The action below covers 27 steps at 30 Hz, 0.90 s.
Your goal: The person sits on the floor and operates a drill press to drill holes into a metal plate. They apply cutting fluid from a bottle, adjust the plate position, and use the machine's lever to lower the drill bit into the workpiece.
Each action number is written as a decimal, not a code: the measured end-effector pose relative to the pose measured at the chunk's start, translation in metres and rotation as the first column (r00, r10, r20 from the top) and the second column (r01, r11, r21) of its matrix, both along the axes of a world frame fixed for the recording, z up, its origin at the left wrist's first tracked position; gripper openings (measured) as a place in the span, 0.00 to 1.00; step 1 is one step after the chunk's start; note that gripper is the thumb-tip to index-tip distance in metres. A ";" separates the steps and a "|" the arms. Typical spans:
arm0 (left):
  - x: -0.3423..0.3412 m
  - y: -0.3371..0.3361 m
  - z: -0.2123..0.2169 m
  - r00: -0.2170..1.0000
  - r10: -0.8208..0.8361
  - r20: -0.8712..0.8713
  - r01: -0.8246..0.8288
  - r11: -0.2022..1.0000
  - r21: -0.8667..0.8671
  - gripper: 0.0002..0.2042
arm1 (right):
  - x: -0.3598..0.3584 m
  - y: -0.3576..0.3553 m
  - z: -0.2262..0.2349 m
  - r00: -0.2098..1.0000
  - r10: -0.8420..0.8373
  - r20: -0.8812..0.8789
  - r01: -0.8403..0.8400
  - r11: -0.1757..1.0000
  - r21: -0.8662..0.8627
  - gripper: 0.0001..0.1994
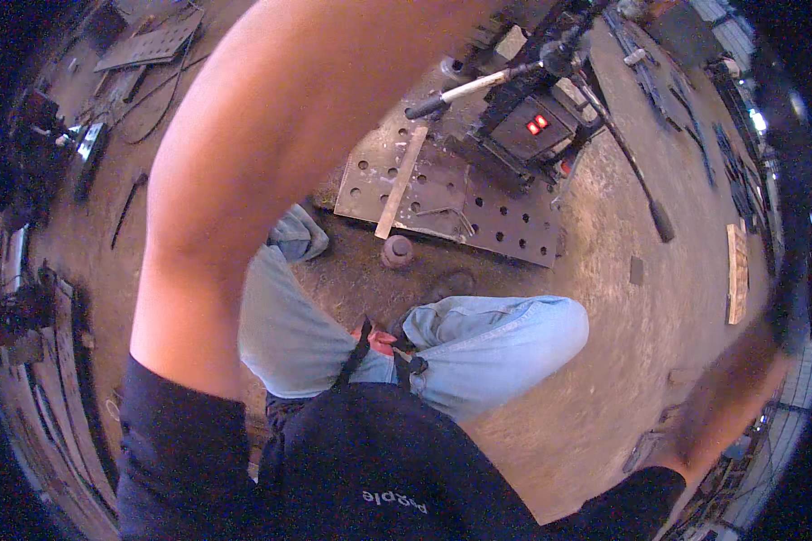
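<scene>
My left arm (pixel 207 198), bare below a dark sleeve, rises across the upper left and leaves the top edge. Its hand is out of the picture. Low at the right, my right forearm (pixel 735 401) is bent upward and fades into the dark rim; no fingers show. Ahead of my knees lies a steel plate (pixel 433 194) with rows of round holes. On its far right part stands a dark machine (pixel 523 131) with a red lit display and lever handles (pixel 487 86). A flat strip (pixel 401 185) and a bent L-shaped rod (pixel 447 214) rest on the plate.
A rounded brown object (pixel 397 252) stands by the plate's near edge. My legs (pixel 496 347) in light jeans are folded before it. Another holed plate (pixel 149 45) lies far left. Long metal pieces (pixel 59 388) line the left; a wooden board (pixel 737 275) lies right.
</scene>
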State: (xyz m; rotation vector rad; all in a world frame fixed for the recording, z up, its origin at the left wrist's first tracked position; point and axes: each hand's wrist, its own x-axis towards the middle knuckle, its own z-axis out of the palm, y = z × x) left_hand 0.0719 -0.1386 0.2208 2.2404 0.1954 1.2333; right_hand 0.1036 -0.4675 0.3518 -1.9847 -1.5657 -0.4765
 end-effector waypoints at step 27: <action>-0.028 0.017 0.011 0.993 0.110 0.041 -0.113 0.989 0.092 0.20 | 0.147 -0.066 -0.094 0.597 -0.679 0.428 0.797 0.440 -0.413 0.30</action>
